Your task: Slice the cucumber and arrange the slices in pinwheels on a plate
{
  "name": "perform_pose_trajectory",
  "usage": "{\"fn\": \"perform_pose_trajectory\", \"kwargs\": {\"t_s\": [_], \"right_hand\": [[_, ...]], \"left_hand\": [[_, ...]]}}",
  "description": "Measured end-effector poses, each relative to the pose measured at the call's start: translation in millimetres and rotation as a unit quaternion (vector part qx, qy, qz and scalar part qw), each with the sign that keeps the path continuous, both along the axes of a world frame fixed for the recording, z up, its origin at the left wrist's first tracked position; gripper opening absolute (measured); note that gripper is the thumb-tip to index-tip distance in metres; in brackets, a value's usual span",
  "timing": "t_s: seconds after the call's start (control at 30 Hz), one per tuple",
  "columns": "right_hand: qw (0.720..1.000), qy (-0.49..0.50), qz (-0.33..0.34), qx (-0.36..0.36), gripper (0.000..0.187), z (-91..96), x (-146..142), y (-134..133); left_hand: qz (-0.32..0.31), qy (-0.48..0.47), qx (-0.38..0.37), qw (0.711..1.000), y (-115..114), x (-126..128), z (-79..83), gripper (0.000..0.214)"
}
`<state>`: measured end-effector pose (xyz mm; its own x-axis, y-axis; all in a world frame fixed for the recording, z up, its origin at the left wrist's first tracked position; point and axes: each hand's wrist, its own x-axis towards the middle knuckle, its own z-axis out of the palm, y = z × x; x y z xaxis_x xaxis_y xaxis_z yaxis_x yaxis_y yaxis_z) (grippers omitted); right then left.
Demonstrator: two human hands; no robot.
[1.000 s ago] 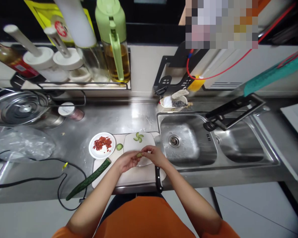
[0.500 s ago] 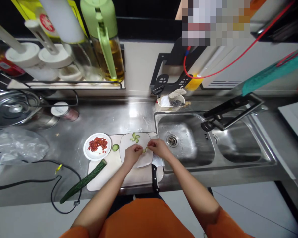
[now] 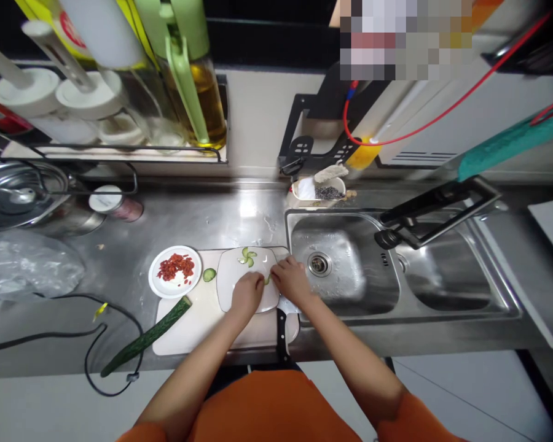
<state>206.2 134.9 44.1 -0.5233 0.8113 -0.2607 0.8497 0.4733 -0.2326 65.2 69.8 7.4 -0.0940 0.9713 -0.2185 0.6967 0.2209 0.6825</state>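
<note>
Both my hands rest over a white rectangular plate (image 3: 228,276) on the pale cutting board (image 3: 198,328). My left hand (image 3: 247,293) and my right hand (image 3: 291,279) are closed, pinching a small green cucumber piece (image 3: 267,280) between them, low over the plate. A few cucumber slices (image 3: 247,256) lie fanned at the plate's far edge. One round slice (image 3: 209,275) lies on the board beside the plate. The rest of the cucumber (image 3: 142,339) lies across the board's left corner. A black-handled knife (image 3: 281,334) lies under my right wrist.
A small round plate of chopped red bits (image 3: 175,271) sits left of the board. A double steel sink (image 3: 350,264) with a black tap (image 3: 435,209) lies right. A rack of oil and seasoning bottles (image 3: 120,116), a pot lid (image 3: 21,196), a plastic bag (image 3: 27,264) and a black cable (image 3: 74,344) are left.
Both hands moved away from me and down onto the white plate, still pinching the cucumber piece. The view shifted a little to the right.
</note>
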Motion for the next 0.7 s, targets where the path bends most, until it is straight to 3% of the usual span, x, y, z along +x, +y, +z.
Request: {"fn": "perform_pose_trajectory", "kwargs": {"t_s": [0.17,0.27,0.47,0.7], "right_hand": [[0.999,0.016,-0.015,0.033,0.019,-4.4,3.8,-9.2],[0.997,0.033,-0.032,0.058,0.022,-6.1,8.5,-26.0],[0.995,0.025,0.000,0.093,0.035,-13.8,11.8,-62.5],[0.992,0.004,-0.003,0.122,0.039,-21.4,8.5,-66.6]], "left_hand": [[-0.027,0.040,0.042,0.998,-4.8,0.1,-5.5,0.018],[-0.060,0.069,0.050,0.995,-6.7,0.4,-4.7,0.019],[-0.127,0.130,0.091,0.979,-13.1,-1.7,2.0,0.023],[-0.129,0.159,0.133,0.970,-13.2,-3.1,-5.7,0.024]]}}
